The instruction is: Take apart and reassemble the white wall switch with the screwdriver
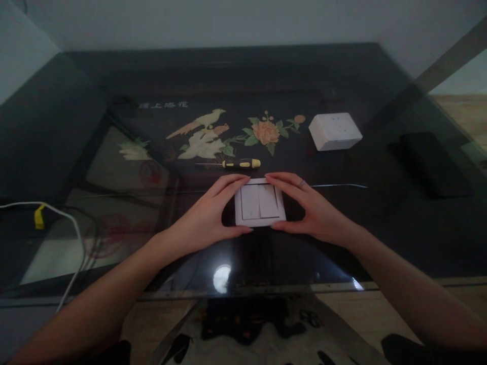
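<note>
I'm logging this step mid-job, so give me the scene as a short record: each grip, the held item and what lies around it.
Held item: white two-rocker switch, face up
Left grip: around the switch's left side
Right grip: around its right side
Tool: yellow-and-black screwdriver, beyond the switch, tip left
Beyond, right: white box, small holes on top
Far right: dark flat object, too dim to identify
Far left: white cable, yellow tag
Surface: dark glossy table

The screwdriver [242, 163] lies behind the switch [251, 203], left of the box [335, 132].
</note>
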Demonstrator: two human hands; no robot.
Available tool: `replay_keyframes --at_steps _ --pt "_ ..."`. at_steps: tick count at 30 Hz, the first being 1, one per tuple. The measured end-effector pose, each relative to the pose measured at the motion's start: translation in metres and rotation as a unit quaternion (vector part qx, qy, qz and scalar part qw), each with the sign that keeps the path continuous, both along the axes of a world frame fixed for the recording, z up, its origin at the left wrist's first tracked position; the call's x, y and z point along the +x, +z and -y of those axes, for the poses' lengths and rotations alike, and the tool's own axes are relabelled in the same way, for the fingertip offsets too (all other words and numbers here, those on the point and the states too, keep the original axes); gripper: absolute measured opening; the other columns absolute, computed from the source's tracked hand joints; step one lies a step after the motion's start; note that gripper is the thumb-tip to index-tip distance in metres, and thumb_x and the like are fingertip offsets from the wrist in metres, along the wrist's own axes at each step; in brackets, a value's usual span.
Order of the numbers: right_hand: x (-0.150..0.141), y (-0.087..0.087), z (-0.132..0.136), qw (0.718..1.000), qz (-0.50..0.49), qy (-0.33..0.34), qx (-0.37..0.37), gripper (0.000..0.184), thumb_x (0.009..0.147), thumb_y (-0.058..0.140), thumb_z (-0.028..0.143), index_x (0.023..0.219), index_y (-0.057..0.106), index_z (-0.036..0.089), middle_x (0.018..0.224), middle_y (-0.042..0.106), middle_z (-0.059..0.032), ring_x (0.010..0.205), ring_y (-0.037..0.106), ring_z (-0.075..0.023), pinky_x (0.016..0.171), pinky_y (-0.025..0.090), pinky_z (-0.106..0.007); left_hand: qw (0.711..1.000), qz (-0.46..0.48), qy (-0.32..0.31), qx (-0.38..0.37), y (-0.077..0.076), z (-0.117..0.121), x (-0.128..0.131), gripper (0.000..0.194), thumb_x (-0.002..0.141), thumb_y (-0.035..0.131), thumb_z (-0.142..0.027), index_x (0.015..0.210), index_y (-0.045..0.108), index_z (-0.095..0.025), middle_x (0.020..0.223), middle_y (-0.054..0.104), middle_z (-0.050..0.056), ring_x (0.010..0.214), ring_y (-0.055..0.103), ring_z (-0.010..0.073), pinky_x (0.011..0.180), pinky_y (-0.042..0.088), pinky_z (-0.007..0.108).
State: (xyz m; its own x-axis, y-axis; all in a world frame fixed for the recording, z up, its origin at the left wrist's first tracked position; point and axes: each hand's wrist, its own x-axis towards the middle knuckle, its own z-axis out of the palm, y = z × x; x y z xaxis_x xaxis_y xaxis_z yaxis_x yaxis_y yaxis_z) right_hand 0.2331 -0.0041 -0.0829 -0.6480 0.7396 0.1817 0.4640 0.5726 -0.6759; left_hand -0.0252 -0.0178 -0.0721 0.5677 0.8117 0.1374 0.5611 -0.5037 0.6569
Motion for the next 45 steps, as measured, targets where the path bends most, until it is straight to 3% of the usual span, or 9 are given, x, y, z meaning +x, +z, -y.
replay_keyframes --at_steps 11,23,32,45 --pt "0.0016 -0.0026 0.0018 0.999 0.003 0.001 -0.037 0.08 0.08 0.074 0.038 0.149 0.036 0.023 0.152 0.039 -0.0138 0.141 0.039 -0.028 0.117 0.033 -0.05 0.999 -0.006 0.007 -0.033 -0.0014 -0.0018 0.0006 0.089 0.068 0.086 -0.029 0.141 0.038 -0.018 0.143 0.043 0.016 0.134 0.045 0.0295 0.116 0.037 0.049" --pt "0.0016 0.0019 0.0013 0.997 0.01 -0.004 -0.081 0.083 0.08 0.074 0.039 0.152 0.032 0.028 0.156 0.035 -0.0113 0.143 0.036 -0.0285 0.117 0.032 -0.051 0.997 0.0 0.014 -0.081 0.002 -0.0018 0.0 0.088 0.071 0.083 -0.035 0.145 0.036 -0.023 0.149 0.04 0.014 0.139 0.042 0.0311 0.118 0.033 0.052" --pt "-0.0005 0.0036 0.0038 0.997 0.003 -0.015 -0.077 0.08 0.082 0.072 0.039 0.151 0.033 0.031 0.155 0.037 -0.0114 0.143 0.038 -0.0299 0.116 0.033 -0.055 0.997 0.001 0.017 -0.074 0.0008 -0.0015 0.0006 0.085 0.073 0.081 -0.032 0.145 0.037 -0.025 0.149 0.041 0.014 0.138 0.042 0.0318 0.117 0.034 0.053" --pt "-0.0011 0.006 0.0037 0.996 0.005 -0.013 -0.089 0.073 0.086 0.067 0.041 0.15 0.035 0.027 0.154 0.037 -0.0129 0.143 0.038 -0.0288 0.116 0.034 -0.054 0.998 0.002 0.011 -0.07 0.0013 -0.0015 0.0008 0.085 0.074 0.081 -0.031 0.145 0.035 -0.024 0.148 0.041 0.015 0.138 0.042 0.0309 0.118 0.034 0.052"
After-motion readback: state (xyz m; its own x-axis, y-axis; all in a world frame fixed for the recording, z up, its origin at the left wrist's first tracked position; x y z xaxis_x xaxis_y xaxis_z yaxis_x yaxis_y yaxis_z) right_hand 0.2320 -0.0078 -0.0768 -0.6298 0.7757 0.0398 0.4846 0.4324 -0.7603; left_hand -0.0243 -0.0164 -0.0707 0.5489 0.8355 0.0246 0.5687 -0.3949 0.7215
